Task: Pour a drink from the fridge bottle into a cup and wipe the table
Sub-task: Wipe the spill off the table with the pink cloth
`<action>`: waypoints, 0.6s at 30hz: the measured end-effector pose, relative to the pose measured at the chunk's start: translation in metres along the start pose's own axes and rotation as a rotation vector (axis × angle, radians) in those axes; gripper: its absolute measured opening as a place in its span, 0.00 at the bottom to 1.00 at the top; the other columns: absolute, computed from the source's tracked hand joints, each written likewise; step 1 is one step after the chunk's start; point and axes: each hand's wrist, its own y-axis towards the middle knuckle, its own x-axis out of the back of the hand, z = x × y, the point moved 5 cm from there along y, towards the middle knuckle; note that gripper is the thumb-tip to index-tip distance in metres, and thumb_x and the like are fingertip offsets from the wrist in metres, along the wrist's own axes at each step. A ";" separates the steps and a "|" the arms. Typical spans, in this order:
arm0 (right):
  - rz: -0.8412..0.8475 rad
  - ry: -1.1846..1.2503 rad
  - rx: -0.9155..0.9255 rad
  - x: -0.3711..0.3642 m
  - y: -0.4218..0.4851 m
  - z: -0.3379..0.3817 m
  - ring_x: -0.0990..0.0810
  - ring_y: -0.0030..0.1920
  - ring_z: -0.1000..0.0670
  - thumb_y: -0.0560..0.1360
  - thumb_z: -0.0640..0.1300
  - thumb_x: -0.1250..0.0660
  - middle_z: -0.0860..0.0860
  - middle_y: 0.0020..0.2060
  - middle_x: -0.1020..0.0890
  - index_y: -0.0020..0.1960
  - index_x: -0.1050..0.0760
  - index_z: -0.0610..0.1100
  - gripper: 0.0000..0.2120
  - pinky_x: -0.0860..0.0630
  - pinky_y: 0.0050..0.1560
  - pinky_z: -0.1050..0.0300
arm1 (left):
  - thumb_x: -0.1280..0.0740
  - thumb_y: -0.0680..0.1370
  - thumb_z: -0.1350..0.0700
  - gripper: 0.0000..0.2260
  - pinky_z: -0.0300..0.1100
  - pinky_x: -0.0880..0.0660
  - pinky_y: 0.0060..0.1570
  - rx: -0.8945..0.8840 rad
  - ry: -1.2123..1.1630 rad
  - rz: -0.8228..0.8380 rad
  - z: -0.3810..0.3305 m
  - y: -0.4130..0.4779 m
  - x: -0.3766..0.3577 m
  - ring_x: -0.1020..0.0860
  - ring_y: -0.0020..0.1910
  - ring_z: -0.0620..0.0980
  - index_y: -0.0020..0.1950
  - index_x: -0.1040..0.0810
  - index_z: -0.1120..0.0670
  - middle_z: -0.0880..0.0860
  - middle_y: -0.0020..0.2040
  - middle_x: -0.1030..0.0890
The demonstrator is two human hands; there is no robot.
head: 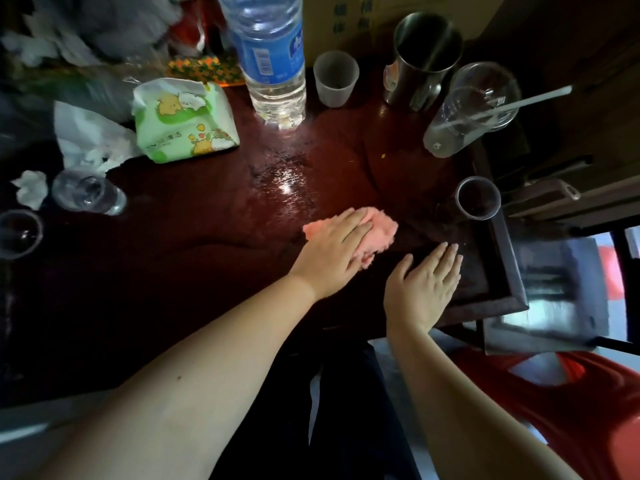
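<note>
On the wet dark-red wooden table (194,216), the left hand (332,252) presses flat on a fluffy pink cloth (375,233), the right hand (427,284) open and empty; a wide sweep could topple the small dark cup (478,199) nearby.

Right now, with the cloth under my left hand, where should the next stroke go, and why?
Probably push the cloth forward and a bit left, toward the bottle. The left hand lies flat on it, and the glossy wet patch on the table lies just beyond. The right hand rests flat, apart from the cloth. Stop short of the bottle.
</note>
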 end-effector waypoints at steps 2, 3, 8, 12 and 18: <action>-0.012 0.039 0.004 0.003 -0.003 0.001 0.53 0.77 0.46 0.80 0.51 0.48 0.44 0.77 0.49 0.76 0.50 0.39 0.30 0.55 0.76 0.49 | 0.37 0.75 0.57 0.24 0.52 0.40 0.71 0.031 0.028 -0.010 0.003 -0.021 0.006 0.38 0.73 0.58 0.71 0.32 0.60 0.58 0.73 0.35; -0.032 0.065 0.014 0.005 -0.005 0.001 0.52 0.77 0.46 0.80 0.49 0.46 0.44 0.77 0.47 0.76 0.49 0.39 0.29 0.54 0.76 0.49 | 0.35 0.75 0.57 0.23 0.53 0.38 0.70 0.043 0.049 -0.013 0.005 -0.030 0.011 0.36 0.72 0.58 0.71 0.31 0.59 0.58 0.73 0.34; -0.024 0.173 0.501 0.012 -0.026 0.032 0.37 0.71 0.41 0.76 0.39 0.38 0.40 0.70 0.33 0.71 0.35 0.38 0.24 0.41 0.71 0.48 | 0.32 0.73 0.59 0.19 0.55 0.25 0.55 0.129 0.120 -0.060 0.020 -0.069 0.038 0.26 0.58 0.61 0.64 0.24 0.54 0.59 0.63 0.26; 0.251 0.128 0.857 -0.006 -0.062 0.085 0.32 0.67 0.43 0.76 0.37 0.37 0.45 0.68 0.29 0.69 0.31 0.42 0.22 0.35 0.68 0.51 | 0.29 0.68 0.64 0.26 0.54 0.24 0.54 0.238 0.011 -0.077 0.031 -0.095 0.051 0.26 0.58 0.60 0.65 0.28 0.59 0.59 0.62 0.27; 0.360 0.028 0.884 -0.011 -0.089 0.122 0.32 0.61 0.44 0.75 0.41 0.35 0.48 0.63 0.29 0.69 0.31 0.49 0.22 0.28 0.54 0.53 | 0.36 0.72 0.68 0.23 0.54 0.25 0.53 0.352 -0.004 -0.086 0.050 -0.126 0.067 0.29 0.61 0.61 0.68 0.31 0.61 0.60 0.67 0.30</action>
